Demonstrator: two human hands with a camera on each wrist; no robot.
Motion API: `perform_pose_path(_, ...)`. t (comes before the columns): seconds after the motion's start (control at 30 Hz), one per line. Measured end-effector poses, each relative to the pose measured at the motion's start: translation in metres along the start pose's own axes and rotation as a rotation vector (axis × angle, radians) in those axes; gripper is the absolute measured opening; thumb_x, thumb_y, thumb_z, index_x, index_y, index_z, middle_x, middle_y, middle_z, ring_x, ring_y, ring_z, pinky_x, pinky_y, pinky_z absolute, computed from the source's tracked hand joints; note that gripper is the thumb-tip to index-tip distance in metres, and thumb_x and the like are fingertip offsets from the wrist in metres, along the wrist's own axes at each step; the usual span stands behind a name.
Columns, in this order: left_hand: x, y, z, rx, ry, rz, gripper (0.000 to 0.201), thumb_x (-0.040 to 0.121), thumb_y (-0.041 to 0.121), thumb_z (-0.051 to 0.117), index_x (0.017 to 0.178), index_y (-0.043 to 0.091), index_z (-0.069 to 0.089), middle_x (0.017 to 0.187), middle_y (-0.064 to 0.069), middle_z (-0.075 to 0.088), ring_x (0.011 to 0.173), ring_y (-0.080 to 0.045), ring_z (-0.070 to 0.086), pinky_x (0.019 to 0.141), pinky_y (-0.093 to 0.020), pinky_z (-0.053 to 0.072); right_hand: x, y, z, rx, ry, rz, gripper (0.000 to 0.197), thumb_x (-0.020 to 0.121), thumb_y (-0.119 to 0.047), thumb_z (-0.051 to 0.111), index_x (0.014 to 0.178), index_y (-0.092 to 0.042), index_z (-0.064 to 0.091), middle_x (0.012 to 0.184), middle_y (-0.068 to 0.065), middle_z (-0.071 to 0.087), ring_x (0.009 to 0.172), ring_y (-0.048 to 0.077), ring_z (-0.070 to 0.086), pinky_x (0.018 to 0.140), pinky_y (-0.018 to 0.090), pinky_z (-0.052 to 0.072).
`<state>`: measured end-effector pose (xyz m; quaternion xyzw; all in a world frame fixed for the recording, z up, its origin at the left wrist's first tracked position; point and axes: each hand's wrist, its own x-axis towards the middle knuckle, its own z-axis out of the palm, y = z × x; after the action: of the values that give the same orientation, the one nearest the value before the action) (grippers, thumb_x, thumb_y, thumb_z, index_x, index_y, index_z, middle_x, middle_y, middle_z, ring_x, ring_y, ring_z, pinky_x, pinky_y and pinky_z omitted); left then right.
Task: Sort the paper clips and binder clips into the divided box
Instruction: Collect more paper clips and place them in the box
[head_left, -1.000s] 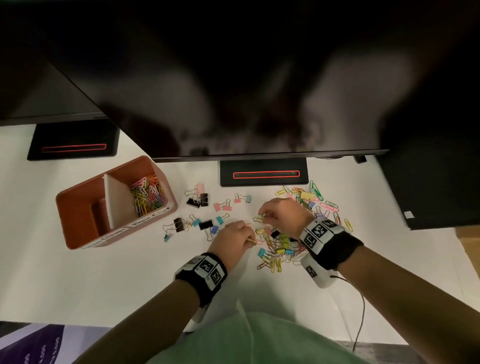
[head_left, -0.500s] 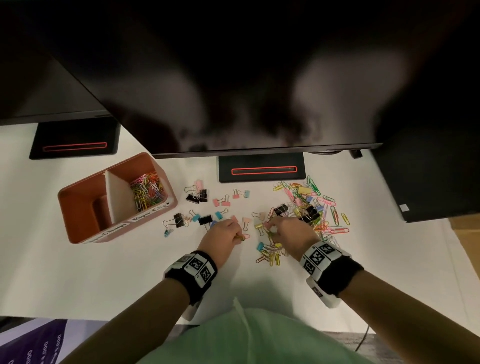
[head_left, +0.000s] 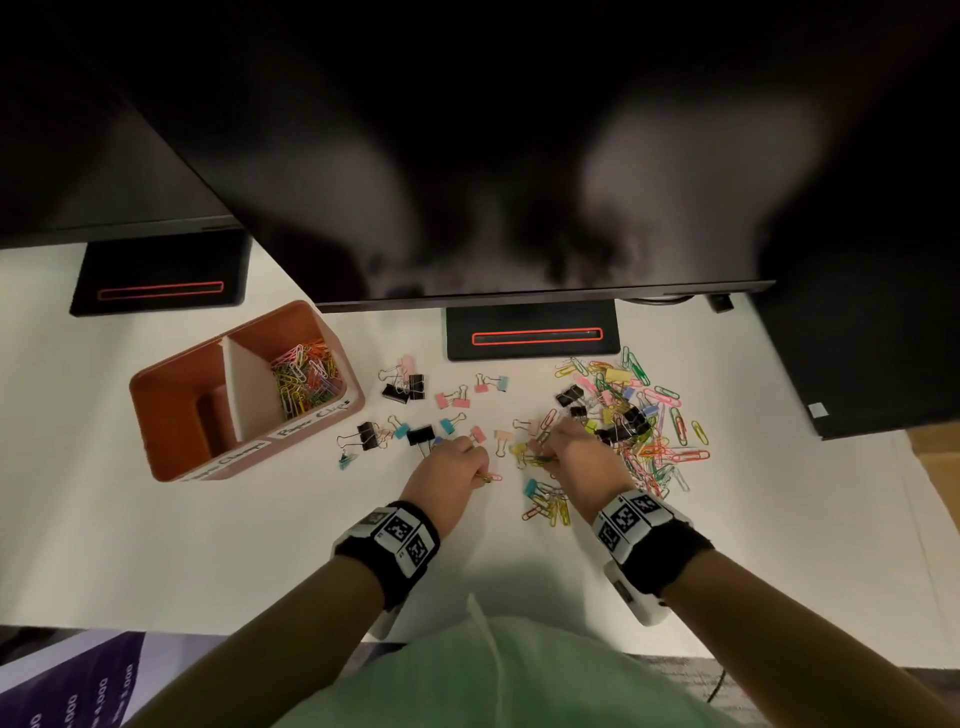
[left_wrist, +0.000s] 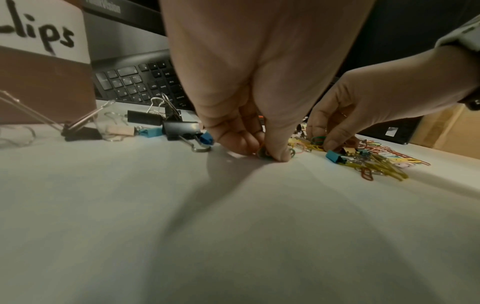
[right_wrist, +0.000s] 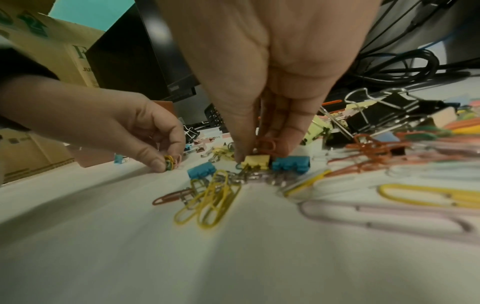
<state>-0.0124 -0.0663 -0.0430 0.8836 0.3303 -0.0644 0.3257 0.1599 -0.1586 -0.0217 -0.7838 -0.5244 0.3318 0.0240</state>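
The white table (head_left: 156, 545) is smooth and matte, with the terracotta divided box (head_left: 171, 374) standing at its left: stiff walls, a pale divider, handwritten labels on the near face, a heap of coloured paper clips already in the right compartment (head_left: 306, 379), and no clips that I can make out in the left one. Between box and hands lie scattered binder clips (head_left: 418, 435), black, pink and teal, folded spring steel with wire loop handles; they should feel rigid and slightly weighty, best lifted by the body or a raised handle. The mixed pile (head_left: 644, 431) to the right is mostly paper clips, thin coated wire, very light and slick, prone to tangling and lying flat on the table, so a fingertip pinch at one edge looks the sensible hold. The left hand (head_left: 449, 470) is curled with thumb and forefinger pinched on a small bundle of paper clips (right_wrist: 169, 162) held against the table. The right hand (head_left: 576, 457) points down into the pile's near edge, fingertips (right_wrist: 242, 158) closed around orange paper clips (right_wrist: 267, 145) just above a small yellow binder clip (right_wrist: 257, 161).
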Motion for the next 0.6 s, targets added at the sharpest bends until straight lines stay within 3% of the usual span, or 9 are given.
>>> perform_pose_path(0.1,-0.002,-0.003,-0.002,0.004,-0.008,0.012,0.007,0.088,0.012,0.057,0.090,0.006,0.059,0.093,-0.008,0.059,0.082,-0.015,0.042,0.069,-0.023,0.032,0.005,-0.003,-0.006,0.022,-0.080,-0.012,0.029,0.095,-0.011,0.049,0.123,-0.015,0.057,0.121,0.007,0.057,0.105,0.024,0.060,0.094,0.033,0.049)
perform_pose_path(0.2,-0.002,-0.006,-0.001,-0.010,-0.022,0.012,0.007,0.088,0.012,0.057,0.092,0.007,0.059,0.092,-0.008,0.059,0.080,-0.014,0.043,0.071,-0.024,0.034,0.011,-0.010,-0.012,0.017,-0.203,-0.021,0.028,0.095,-0.010,0.046,0.121,-0.010,0.055,0.119,0.013,0.060,0.108,0.028,0.058,0.096,0.038,0.047)
perform_pose_path(0.43,-0.005,-0.012,-0.003,-0.052,-0.046,0.013,0.011,0.088,0.011,0.057,0.094,0.005,0.062,0.095,-0.010,0.061,0.090,-0.021,0.053,0.079,-0.029,0.042,0.017,-0.020,-0.001,-0.064,-0.197,-0.029,0.022,0.090,-0.010,0.055,0.111,-0.010,0.064,0.113,0.010,0.059,0.099,0.025,0.058,0.089,0.029,0.047)
perform_pose_path(0.5,-0.011,-0.014,-0.008,-0.099,-0.022,0.020,0.009,0.086,0.011,0.059,0.091,0.005,0.063,0.092,-0.009,0.062,0.086,-0.019,0.051,0.080,-0.028,0.043,0.017,-0.022,0.002,-0.099,-0.180,-0.065,0.022,0.090,-0.008,0.054,0.110,-0.008,0.063,0.114,0.010,0.057,0.101,0.024,0.056,0.089,0.029,0.045)
perform_pose_path(0.6,-0.027,-0.019,-0.026,-0.177,0.068,0.049,0.006,0.083,0.011,0.063,0.083,0.005,0.063,0.081,-0.007,0.061,0.076,-0.016,0.051,0.075,-0.019,0.042,0.017,-0.025,0.000,-0.127,-0.206,-0.085,0.020,0.089,-0.007,0.056,0.108,-0.008,0.062,0.113,0.008,0.057,0.104,0.024,0.056,0.090,0.029,0.045)
